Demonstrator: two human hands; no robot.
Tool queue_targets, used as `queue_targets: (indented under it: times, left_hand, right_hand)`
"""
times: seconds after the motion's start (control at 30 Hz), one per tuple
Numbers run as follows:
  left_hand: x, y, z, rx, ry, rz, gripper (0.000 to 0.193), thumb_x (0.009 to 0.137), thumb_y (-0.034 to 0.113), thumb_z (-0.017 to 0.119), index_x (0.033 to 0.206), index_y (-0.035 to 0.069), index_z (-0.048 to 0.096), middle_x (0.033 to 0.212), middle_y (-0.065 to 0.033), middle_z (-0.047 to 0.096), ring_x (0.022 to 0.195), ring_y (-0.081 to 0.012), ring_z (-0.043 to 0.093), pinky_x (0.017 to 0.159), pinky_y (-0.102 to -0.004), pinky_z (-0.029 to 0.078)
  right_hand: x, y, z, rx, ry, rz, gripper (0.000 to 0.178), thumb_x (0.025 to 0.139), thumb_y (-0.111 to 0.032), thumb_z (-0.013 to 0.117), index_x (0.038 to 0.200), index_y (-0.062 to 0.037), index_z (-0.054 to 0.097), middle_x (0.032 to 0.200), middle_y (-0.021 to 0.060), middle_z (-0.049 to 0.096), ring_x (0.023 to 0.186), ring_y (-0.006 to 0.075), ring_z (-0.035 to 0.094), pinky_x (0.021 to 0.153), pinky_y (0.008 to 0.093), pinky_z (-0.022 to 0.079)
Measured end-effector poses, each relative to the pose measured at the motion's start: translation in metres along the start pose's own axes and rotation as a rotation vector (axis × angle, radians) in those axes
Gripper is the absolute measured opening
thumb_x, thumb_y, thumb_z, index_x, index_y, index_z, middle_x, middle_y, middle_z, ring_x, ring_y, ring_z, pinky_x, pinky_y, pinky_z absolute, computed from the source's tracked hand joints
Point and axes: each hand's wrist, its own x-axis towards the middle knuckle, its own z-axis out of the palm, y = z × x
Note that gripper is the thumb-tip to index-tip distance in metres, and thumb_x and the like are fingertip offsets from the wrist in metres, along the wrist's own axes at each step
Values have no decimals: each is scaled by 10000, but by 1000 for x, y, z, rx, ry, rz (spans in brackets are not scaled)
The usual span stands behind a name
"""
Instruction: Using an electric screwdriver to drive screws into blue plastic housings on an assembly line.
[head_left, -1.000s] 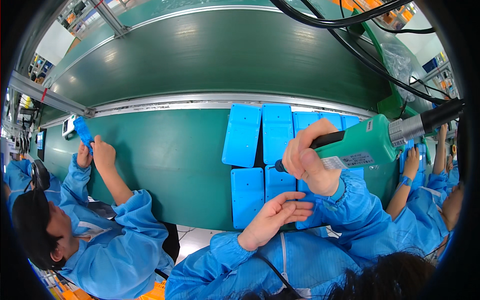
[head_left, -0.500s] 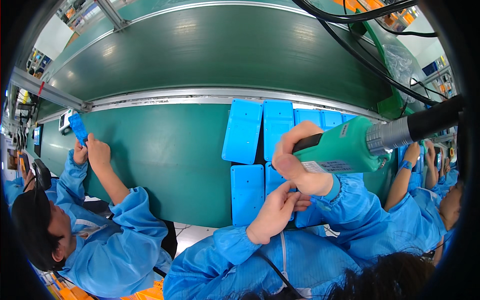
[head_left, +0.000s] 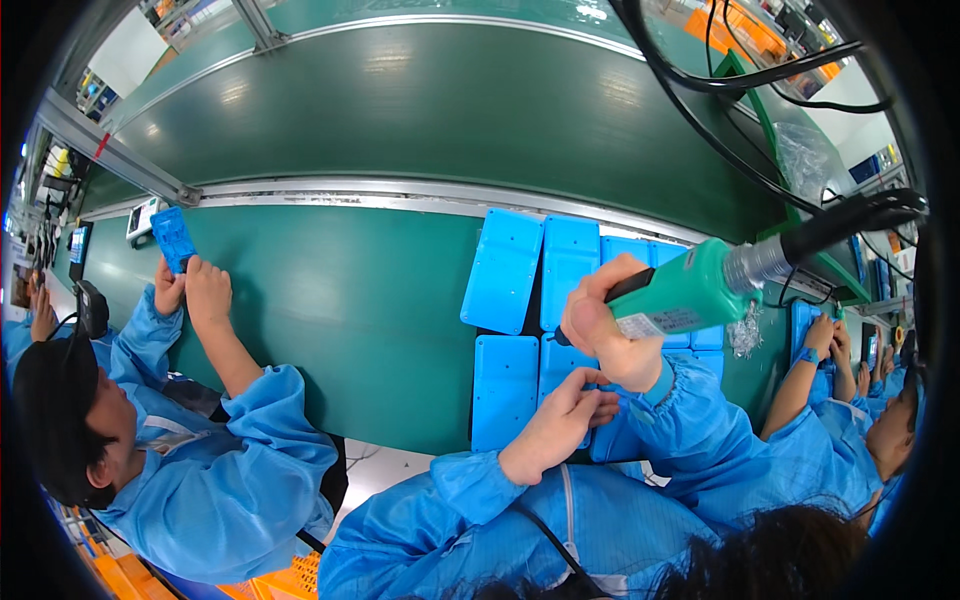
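Gripping one green power tool [head_left: 690, 290] in our right hand [head_left: 610, 335], we have its fingers clamped around the front end, with the dark tip pointing left over the blue panels [head_left: 503, 392]. Our left hand [head_left: 558, 425] is just below, its fingers bent and close together; we cannot tell whether they pinch anything. Four panels stand out at the left of the group, two above two, lying on the green surface [head_left: 370, 300]; the others are partly covered by our hands and the tool, so we cannot count them surely. Near them, to the right, we see one crumpled clear plastic wrap [head_left: 745, 335]. Well apart on our left, one co-worker [head_left: 230, 440] holds one blue piece [head_left: 173, 238].
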Motion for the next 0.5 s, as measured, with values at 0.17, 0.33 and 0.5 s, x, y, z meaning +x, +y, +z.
queue_targets:
  times: [0.17, 0.33, 0.5]
  left_hand:
    - [5, -7, -3, -169, -53, -22, 350, 928, 236, 297, 1168, -11, 359, 1115, -189, 488, 1037, -247, 505, 900, -339, 411]
    - [1, -6, -10, -251, -174, 5, 627, 905, 487, 203, 1226, -40, 315, 1210, -242, 416, 1120, -283, 448, 953, -364, 355]
    - [-2, -4, -8, -372, -212, 64, 688, 871, 561, 197, 1236, -10, 318, 1177, -206, 465, 1093, -269, 466, 961, -364, 338]
  right_hand:
    - [2, -18, 9, -46, -29, -57, 182, 690, -24, 687, 758, -48, 520, 614, -3, 482, 588, 84, 470, 511, 217, 377]
    - [-14, -54, -16, 452, -82, -99, 229, 767, -119, 645, 835, -34, 444, 590, 39, 486, 511, 108, 478, 467, 241, 396]
    - [-52, -64, -37, 247, -184, -119, 309, 809, -271, 600, 832, -48, 388, 523, 42, 450, 411, 127, 423, 394, 265, 355]
